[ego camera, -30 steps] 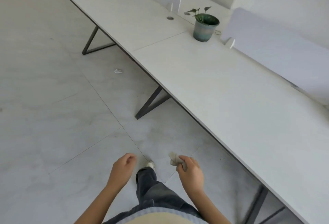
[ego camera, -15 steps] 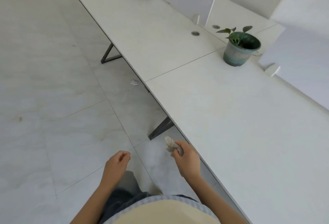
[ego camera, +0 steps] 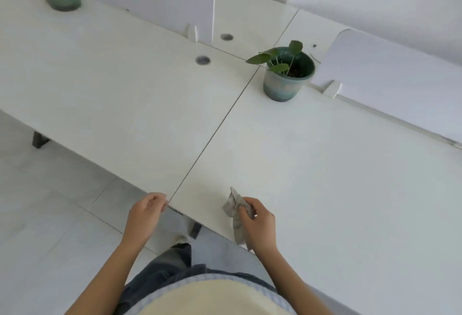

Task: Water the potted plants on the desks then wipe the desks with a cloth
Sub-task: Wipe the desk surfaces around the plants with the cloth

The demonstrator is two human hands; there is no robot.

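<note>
While your right hand (ego camera: 257,219) curls its fingers (ego camera: 247,205) round the crumpled grey cloth (ego camera: 235,214) at lower centre, poised over the white surface (ego camera: 325,177), likely for wiping, your left hand (ego camera: 145,214) hangs loosely curled, empty.

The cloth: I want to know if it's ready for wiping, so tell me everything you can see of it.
The cloth is a small grey rag of soft, thin-looking fabric, crumpled rather than folded. The right hand pinches it near its middle; one corner pokes up above the fingers and a longer tail hangs down. It sits over the near edge of the white desk; whether it touches the desktop I cannot tell.
</note>
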